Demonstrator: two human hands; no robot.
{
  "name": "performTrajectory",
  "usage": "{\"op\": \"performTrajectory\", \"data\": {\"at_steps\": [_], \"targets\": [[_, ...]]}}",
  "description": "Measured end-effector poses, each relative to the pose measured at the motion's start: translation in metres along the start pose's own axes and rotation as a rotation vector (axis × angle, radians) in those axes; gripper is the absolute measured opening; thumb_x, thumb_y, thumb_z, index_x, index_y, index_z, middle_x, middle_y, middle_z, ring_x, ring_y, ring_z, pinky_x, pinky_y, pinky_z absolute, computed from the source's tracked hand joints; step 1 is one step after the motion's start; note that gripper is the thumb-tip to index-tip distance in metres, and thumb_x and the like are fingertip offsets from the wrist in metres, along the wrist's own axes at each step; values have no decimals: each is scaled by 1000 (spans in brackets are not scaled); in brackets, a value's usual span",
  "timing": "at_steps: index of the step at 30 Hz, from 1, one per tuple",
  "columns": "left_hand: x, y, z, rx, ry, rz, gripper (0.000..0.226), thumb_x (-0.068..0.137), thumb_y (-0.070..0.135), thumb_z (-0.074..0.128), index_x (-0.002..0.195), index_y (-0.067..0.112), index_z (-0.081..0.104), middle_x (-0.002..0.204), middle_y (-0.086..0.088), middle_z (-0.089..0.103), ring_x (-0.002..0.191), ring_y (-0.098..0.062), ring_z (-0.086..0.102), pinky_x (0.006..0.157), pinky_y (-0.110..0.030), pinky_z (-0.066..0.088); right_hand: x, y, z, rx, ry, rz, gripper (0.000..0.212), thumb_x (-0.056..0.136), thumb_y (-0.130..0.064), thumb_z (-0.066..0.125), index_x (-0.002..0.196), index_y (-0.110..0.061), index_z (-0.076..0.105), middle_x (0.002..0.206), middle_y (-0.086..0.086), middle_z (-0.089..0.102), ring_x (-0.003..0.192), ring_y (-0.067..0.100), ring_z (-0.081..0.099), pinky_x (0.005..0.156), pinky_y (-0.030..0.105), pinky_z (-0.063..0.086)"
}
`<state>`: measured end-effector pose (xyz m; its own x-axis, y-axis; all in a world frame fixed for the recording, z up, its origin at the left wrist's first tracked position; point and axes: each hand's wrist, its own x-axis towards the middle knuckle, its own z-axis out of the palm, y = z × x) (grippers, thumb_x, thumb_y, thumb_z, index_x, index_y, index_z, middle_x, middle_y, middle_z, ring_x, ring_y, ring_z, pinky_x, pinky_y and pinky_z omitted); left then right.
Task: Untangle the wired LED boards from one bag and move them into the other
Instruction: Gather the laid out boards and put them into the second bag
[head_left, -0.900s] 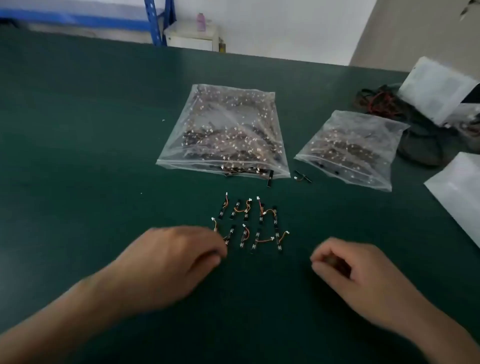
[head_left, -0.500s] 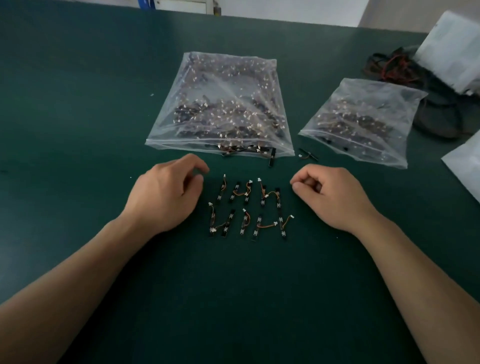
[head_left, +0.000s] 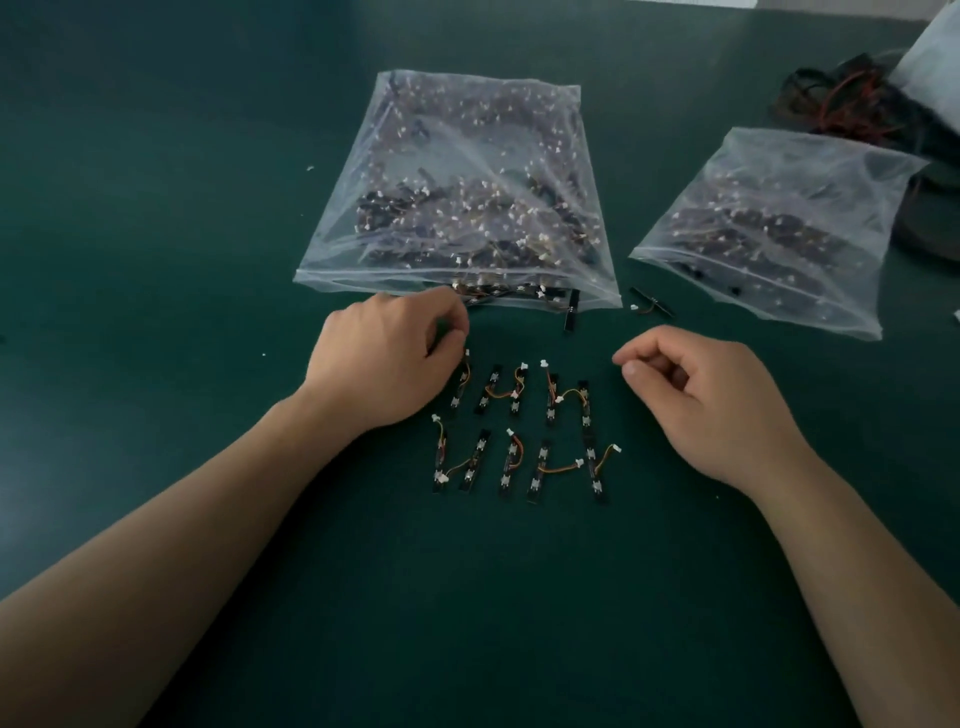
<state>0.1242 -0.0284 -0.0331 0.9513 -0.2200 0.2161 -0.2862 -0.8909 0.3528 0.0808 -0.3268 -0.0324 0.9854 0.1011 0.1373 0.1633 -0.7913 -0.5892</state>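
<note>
Ten laid out: the wired LED boards (head_left: 550, 402) lie in two rows of five on the green table (head_left: 156, 218) between my hands. Orange wires loop from board to board.
Boards from my left hand: the rows sit at 4 o'clock of my left hand (head_left: 384, 358). The top-left board's white plug is just beside my fingers.
Boards from my right hand: they lie at 8 o'clock of my right hand (head_left: 722, 400), near it but apart.
Left hand state: fingers curled under, tips at the mouth of the large bag (head_left: 467, 182). I cannot tell whether they pinch anything.
Right hand state: clenched, thumb against forefinger, nothing seen in it.
Bags, two: the large bag, packed with boards, is at 12 o'clock of the rows. The smaller bag (head_left: 769, 223), less full, is at 2 o'clock. Both mouths face me.
Strays, two: a protruding board (head_left: 571, 319) sticks out of the large bag's mouth near its right corner. A loose board (head_left: 652, 306) lies in the narrow gap between the bags.
Far right edge: black and red cables (head_left: 841, 104) and a white packet (head_left: 935, 67) lie behind the smaller bag.
Open room: green table runs wide at 9 o'clock of my left hand, and at 6 o'clock of the rows between my forearms.
</note>
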Motion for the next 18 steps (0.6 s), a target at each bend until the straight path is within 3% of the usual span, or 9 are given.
{"op": "performTrajectory", "data": {"at_steps": [5, 7, 10, 12, 18], "targets": [[-12, -12, -2, -85, 10, 65, 12, 95, 27, 62, 100, 38, 66, 68, 17, 59, 60, -5, 56, 54, -24, 40, -5, 1, -3, 23, -24, -35, 12, 97, -33, 64, 99, -40, 73, 87, -25, 68, 65, 9, 62, 62, 35, 53], [-11, -10, -1, -69, 18, 51, 13, 94, 25, 64, 98, 38, 65, 62, 14, 57, 56, -4, 54, 55, -24, 42, -2, 2, -1, -6, -18, -35, 9, 97, -38, 63, 94, -40, 72, 82, -24, 68, 66, 8, 62, 59, 31, 50], [-7, -5, 1, -23, 5, 50, 13, 94, 27, 63, 93, 40, 61, 57, 13, 53, 53, -3, 51, 53, -24, 41, 17, -4, 4, -155, 42, -34, 35, 96, -57, 52, 74, -32, 65, 62, -12, 63, 57, 9, 59, 53, 28, 45], [-5, -4, 1, -23, -4, 61, 12, 94, 28, 61, 92, 40, 59, 57, 12, 53, 52, -4, 51, 54, -25, 41, 31, -11, 8, -237, 57, -69, 47, 100, -55, 49, 68, -23, 61, 54, -6, 57, 51, 11, 54, 52, 31, 47], [-14, -8, -3, -79, -22, 83, 19, 90, 31, 50, 104, 40, 60, 75, 16, 58, 67, -9, 56, 53, -25, 41, 24, 0, 5, -85, 25, -126, 48, 102, -48, 47, 63, -22, 46, 51, -2, 48, 48, 18, 49, 49, 31, 39]]}}
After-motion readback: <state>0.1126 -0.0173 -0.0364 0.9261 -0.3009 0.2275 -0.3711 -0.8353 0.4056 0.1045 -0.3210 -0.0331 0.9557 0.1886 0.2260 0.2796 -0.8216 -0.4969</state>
